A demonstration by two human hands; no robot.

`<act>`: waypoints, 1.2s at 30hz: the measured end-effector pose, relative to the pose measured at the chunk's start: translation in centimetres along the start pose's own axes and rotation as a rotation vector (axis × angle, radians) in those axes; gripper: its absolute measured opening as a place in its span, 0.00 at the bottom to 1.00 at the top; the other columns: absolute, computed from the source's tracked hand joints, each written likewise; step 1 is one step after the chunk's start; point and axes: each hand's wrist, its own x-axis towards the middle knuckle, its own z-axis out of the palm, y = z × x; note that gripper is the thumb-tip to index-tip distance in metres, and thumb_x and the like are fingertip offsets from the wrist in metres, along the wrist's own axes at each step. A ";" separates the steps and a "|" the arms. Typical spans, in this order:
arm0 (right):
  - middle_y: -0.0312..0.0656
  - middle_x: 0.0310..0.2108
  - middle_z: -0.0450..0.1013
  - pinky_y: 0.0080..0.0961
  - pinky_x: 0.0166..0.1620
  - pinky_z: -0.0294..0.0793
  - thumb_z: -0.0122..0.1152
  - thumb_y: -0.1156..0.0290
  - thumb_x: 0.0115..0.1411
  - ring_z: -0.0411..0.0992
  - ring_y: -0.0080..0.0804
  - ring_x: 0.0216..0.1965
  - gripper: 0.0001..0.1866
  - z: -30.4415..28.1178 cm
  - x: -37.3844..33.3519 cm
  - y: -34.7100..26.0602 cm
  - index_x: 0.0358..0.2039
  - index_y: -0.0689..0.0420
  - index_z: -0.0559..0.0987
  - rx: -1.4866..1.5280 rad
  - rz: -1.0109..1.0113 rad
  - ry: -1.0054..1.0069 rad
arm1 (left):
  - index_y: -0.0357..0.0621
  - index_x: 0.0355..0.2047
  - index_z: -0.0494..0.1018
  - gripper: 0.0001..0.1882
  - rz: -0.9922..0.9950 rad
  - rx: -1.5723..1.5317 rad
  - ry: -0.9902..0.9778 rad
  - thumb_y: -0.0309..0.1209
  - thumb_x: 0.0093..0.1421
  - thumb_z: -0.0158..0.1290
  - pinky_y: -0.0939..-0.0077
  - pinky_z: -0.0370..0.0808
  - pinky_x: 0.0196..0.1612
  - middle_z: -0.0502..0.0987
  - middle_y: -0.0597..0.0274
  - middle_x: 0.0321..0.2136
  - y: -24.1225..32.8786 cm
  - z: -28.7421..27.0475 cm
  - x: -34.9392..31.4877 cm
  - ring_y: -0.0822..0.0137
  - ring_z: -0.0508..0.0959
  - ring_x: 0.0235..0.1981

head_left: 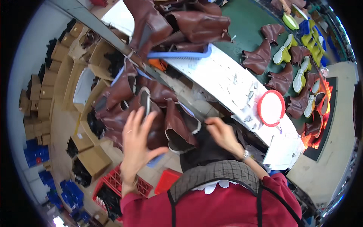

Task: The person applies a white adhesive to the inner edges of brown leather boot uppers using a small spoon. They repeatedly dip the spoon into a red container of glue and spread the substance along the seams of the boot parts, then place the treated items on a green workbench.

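My left hand [137,142] is open, fingers spread, over the near edge of a heap of brown leather boot uppers [117,94]. It appears to hold nothing. My right hand [224,137] is closed, thumb and fingers drawn together, at the side of the white table. What it grips, if anything, is too small to make out. Between my hands lies one boot upper [177,121] with its pale-edged openings toward me. More brown boot uppers [196,26] are piled in a blue basket [189,55] at the far end of the table.
A red-rimmed round tray [260,109] and papers [285,151] sit on the white table [223,77]. Beyond it, a green conveyor [242,22] carries brown uppers and yellow-green lasts [283,53] toward a glowing heater [329,98]. Cardboard boxes [94,159] and a red crate [145,185] stand left.
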 end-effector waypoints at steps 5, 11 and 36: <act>0.56 0.45 0.74 0.35 0.43 0.79 0.76 0.49 0.59 0.78 0.44 0.40 0.58 4.2 3.3 5.6 0.77 0.58 0.49 0.125 -0.140 -0.556 | 0.57 0.69 0.65 0.50 -0.064 0.401 -0.033 0.35 0.44 0.73 0.30 0.48 0.70 0.66 0.54 0.67 0.9 10.2 3.1 0.47 0.60 0.71; 0.66 0.54 0.74 0.41 0.49 0.80 0.77 0.51 0.57 0.81 0.54 0.48 0.62 0.9 2.4 5.4 0.77 0.57 0.43 0.113 -0.292 -0.749 | 0.47 0.56 0.78 0.28 -0.245 0.046 0.188 0.15 0.54 0.50 0.60 0.75 0.42 0.81 0.52 0.39 3.9 8.7 2.5 0.53 0.79 0.34; 0.40 0.40 0.80 0.22 0.49 0.72 0.59 0.80 0.64 0.74 0.25 0.42 0.14 -41.5 -5.5 2.2 0.49 0.71 0.80 -0.251 -0.318 1.078 | 0.38 0.43 0.82 0.31 -0.991 -0.616 -0.509 0.57 0.71 0.49 0.69 0.76 0.32 0.79 0.61 0.27 3.8 50.3 -0.9 0.67 0.76 0.27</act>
